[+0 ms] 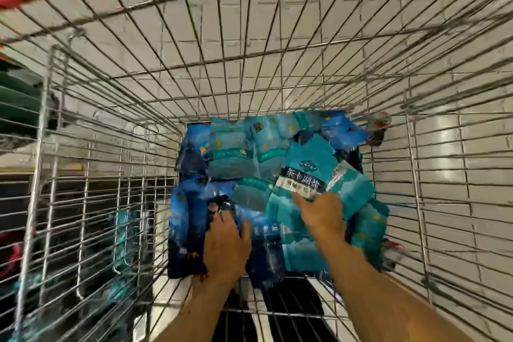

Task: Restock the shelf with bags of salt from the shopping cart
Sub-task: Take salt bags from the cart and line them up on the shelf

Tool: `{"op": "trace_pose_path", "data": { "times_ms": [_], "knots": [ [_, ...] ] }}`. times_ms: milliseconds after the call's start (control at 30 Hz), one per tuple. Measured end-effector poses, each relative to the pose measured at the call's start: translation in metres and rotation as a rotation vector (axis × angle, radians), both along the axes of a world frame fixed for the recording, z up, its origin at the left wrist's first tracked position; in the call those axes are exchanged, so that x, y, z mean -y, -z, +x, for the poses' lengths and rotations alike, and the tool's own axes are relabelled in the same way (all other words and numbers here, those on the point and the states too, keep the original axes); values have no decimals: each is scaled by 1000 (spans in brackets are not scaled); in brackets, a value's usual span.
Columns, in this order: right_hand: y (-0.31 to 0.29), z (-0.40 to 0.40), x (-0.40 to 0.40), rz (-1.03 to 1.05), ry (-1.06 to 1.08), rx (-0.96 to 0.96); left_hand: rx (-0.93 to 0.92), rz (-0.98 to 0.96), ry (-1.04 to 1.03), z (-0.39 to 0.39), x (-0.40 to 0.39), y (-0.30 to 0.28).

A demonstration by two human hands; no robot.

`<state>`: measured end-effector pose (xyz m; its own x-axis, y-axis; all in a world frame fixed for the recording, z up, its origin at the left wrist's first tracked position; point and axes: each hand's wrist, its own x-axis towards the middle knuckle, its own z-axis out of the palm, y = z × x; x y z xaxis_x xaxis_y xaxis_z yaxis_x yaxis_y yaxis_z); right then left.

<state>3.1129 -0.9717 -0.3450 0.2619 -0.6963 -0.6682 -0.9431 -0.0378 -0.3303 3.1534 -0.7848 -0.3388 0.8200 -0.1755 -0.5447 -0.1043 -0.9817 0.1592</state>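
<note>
While both hands work inside the shopping cart (116, 130), note the salt bags (249, 164) lie piled at its far end. Left hand (226, 241) rests on a dark-blue bag (188, 230), grip unclear due to blur; right hand (323, 214) pinches a teal bag (308, 172). Lift w/ full grip, clear of wire sides.

Bright even light, heavy motion blur (worst at edges); wide-angle bending, floor glare
</note>
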Motion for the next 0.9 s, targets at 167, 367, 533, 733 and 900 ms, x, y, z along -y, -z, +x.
{"op": "trace_pose_path", "data": {
  "times_ms": [167, 367, 533, 733, 900],
  "knots": [
    [11, 2, -2, 8, 189, 8, -138, -371, -138, 16, 56, 6],
    [2, 5, -1, 141, 277, 231, -529, -565, -372, 35, 80, 13],
    [-18, -8, 10, 462, 216, 429, -615, -549, -554, 51, 65, 14],
    [-25, 0, 27, 196, -153, 392, -730, -726, -734, 56, 31, 3],
    [-1, 1, 91, -166, -726, -134, -671, -749, -822, 82, -17, -3]
  ]
}}
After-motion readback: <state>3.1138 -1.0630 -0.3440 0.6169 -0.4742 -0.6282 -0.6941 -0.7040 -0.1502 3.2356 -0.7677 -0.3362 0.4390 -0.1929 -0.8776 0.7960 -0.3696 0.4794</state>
